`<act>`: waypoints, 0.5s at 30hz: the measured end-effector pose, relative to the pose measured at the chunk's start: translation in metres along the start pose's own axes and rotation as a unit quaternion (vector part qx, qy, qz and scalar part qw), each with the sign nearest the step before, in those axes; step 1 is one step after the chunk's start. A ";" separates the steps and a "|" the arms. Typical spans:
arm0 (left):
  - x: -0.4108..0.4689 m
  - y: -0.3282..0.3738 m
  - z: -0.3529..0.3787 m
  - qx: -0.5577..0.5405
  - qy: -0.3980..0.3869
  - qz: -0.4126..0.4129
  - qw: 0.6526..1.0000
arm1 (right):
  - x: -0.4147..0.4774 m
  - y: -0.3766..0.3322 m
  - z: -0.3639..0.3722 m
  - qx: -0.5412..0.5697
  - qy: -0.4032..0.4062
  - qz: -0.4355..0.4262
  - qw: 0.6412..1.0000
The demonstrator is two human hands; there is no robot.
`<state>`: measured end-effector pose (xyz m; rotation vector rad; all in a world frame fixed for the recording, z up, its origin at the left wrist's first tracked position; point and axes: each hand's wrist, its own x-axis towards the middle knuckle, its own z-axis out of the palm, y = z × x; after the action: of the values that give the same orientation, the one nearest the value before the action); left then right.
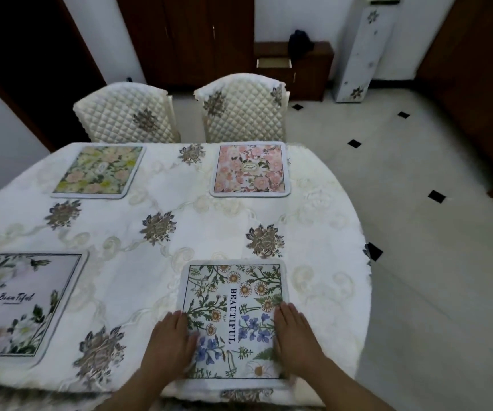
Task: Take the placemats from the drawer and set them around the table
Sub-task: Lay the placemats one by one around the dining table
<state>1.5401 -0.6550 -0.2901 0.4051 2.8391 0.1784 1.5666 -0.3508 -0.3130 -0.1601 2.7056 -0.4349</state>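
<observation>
Several square placemats lie on the white embroidered tablecloth (162, 262). The nearest, a wildflower placemat (233, 292) printed "BEAUTIFUL", lies flat at the table's front edge. My left hand (169, 347) rests flat on its left edge and my right hand (294, 341) on its right edge, fingers together and stretched out, gripping nothing. A white-lily placemat (23, 304) lies at the front left. At the far side lie a yellow-green rose placemat (100, 172) and a pink rose placemat (251, 169).
Two quilted cream chairs (132, 114) (245, 108) stand behind the far edge of the table. A dark wooden cabinet with an open drawer (275, 63) stands by the back wall, beside a tall white floral stand (364, 54). Tiled floor (432, 232) lies to the right.
</observation>
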 end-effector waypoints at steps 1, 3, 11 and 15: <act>0.004 0.006 -0.014 -0.028 0.026 -0.017 0.999 | 0.003 -0.002 -0.013 0.000 0.008 0.001 1.000; 0.007 0.019 -0.041 -0.040 0.058 -0.051 0.996 | 0.004 -0.005 -0.045 0.000 0.025 0.010 1.000; 0.004 0.037 -0.096 -0.004 0.045 -0.050 0.998 | -0.006 -0.024 -0.108 0.019 0.076 0.030 0.996; 0.001 0.028 -0.123 -0.022 0.041 -0.023 0.999 | -0.020 -0.043 -0.133 0.019 0.095 0.046 0.994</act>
<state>1.5126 -0.6379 -0.1686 0.3311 2.9158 0.2528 1.5339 -0.3514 -0.1758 0.0176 2.8733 -0.4979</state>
